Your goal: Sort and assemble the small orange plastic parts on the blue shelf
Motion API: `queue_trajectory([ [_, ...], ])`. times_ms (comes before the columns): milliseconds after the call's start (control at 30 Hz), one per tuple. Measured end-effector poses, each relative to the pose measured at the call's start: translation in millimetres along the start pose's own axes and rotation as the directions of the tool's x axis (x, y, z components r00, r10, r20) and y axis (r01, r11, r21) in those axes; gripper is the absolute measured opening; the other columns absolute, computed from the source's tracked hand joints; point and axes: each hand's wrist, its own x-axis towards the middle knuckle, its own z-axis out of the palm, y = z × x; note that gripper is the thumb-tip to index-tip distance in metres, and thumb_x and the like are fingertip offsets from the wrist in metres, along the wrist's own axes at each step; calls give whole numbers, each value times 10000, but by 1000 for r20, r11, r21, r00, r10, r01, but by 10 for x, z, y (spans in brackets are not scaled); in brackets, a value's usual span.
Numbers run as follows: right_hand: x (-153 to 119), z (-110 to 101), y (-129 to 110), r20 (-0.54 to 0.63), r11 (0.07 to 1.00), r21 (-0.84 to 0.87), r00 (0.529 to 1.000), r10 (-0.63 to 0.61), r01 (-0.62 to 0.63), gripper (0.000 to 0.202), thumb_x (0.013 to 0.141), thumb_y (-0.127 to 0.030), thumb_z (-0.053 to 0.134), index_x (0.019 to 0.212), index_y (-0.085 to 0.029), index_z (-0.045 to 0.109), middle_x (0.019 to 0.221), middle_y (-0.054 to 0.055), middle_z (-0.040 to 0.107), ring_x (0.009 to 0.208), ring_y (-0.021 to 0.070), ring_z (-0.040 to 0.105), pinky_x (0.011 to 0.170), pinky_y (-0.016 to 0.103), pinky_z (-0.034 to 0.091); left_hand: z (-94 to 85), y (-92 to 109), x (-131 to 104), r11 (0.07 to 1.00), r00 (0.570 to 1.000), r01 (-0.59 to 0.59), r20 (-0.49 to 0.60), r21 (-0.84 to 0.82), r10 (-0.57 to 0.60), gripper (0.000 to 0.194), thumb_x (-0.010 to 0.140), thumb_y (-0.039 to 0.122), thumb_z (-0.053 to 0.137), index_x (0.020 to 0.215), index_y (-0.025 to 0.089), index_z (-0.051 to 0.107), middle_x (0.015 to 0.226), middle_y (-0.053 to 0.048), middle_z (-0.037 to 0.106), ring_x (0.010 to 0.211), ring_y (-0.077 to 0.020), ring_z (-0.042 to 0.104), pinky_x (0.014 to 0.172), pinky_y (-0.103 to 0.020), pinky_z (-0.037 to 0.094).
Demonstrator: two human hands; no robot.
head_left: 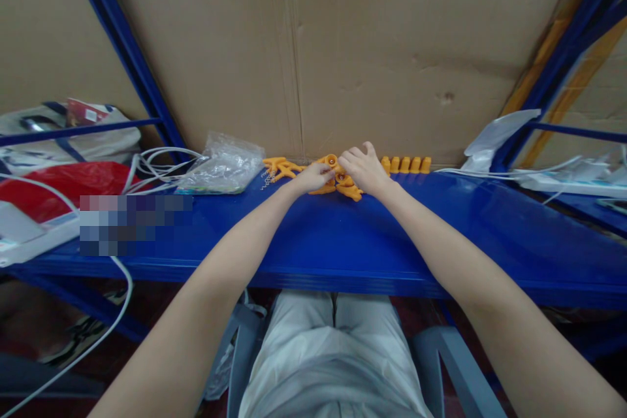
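Observation:
At the back of the blue table, my left hand (pixel 316 176) has its fingers closed at an orange plastic part (pixel 331 161) with a round cup-shaped end. My right hand (pixel 363 168) is beside it, fingers bent down over the same group of parts; what they pinch is hidden. Below and between the hands lie more orange pieces, among them a jagged one (pixel 349 192). Several branched orange pieces (pixel 281 168) are heaped left of my left hand, with thin metal springs (pixel 267 177) next to them. A row of small orange blocks (pixel 410 164) runs along the back, right of my right hand.
A clear plastic bag (pixel 223 163) lies left of the parts, near white cables (pixel 164 166) and a red bag (pixel 63 186). Cardboard (pixel 343 46) walls off the back of the blue table (pixel 313 241). Blue shelf posts (pixel 127 46) flank it. White cables lie at right too.

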Motion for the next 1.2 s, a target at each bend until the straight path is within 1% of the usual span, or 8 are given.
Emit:
queue_trajectory([
  [367, -11, 5, -28, 7, 999, -46, 1000, -18, 18, 394, 1001, -67, 320, 1148, -173, 670, 1082, 141, 697, 1079, 276, 533, 1120, 570, 287, -35, 81, -29, 999, 999, 48, 16, -9, -48, 330, 931, 361, 514, 807, 150, 736, 740, -54, 718, 714, -201, 627, 674, -300, 479],
  [567, -15, -7, -39, 74, 999, -37, 997, 14, -11, 371, 978, -75, 381, 1145, -148, 704, 1097, 162, 681, 1075, 283, 533, 1114, 567, 287, -15, 154, -125, 955, 998, 6, -67, 296, 14, 302, 954, 327, 496, 948, 183, 761, 914, -86, 782, 890, -250, 710, 787, -320, 528],
  [733, -18, 6, -25, 19, 998, -39, 998, 56, -55, 366, 980, -87, 383, 1153, -177, 693, 1095, 144, 682, 1075, 286, 529, 1104, 565, 294, 6, 256, -205, 904, 992, 14, -121, 426, 42, 315, 967, 313, 485, 1108, 209, 746, 1038, -101, 790, 978, -275, 735, 871, -360, 548],
  [867, -21, 58, 22, -29, 995, -63, 997, 78, -79, 365, 981, -95, 375, 1144, -188, 688, 1103, 143, 683, 1076, 286, 526, 1097, 574, 288, 17, 240, -171, 914, 987, 33, -159, 404, 35, 334, 979, 357, 477, 1089, 191, 745, 1016, -109, 788, 960, -274, 731, 841, -350, 540],
  [967, -81, 114, 151, -55, 984, -56, 984, 168, -171, 356, 964, -85, 394, 1123, -183, 696, 1114, 154, 684, 1100, 294, 535, 1090, 590, 290, -14, 97, -133, 947, 985, 44, -170, 317, 11, 402, 990, 458, 462, 972, 177, 749, 972, -112, 782, 938, -266, 714, 799, -328, 525],
  [1033, -169, 154, 296, -84, 960, -33, 958, 273, -277, 322, 950, -104, 435, 1117, -175, 702, 1146, 172, 683, 1129, 313, 541, 1066, 598, 317, -56, -49, -124, 956, 983, 54, -182, 288, 0, 432, 978, 507, 467, 885, 183, 737, 894, -98, 773, 905, -256, 701, 766, -309, 512],
  [1100, -287, 192, 468, -106, 903, 10, 898, 428, -429, 281, 941, -156, 493, 1118, -163, 710, 1190, 202, 675, 1159, 344, 543, 1022, 601, 360, -103, -200, -130, 954, 981, 82, -191, 289, -26, 426, 960, 530, 495, 826, 194, 721, 834, -92, 760, 868, -255, 696, 737, -301, 498],
  [1200, -485, 239, 721, -57, 719, 91, 718, 694, -689, 290, 934, -244, 571, 1159, -147, 724, 1247, 240, 663, 1201, 386, 557, 969, 581, 422, -154, -365, -150, 931, 972, 165, -215, 325, -97, 316, 925, 479, 586, 847, 203, 719, 893, -104, 775, 916, -274, 705, 767, -310, 499],
])
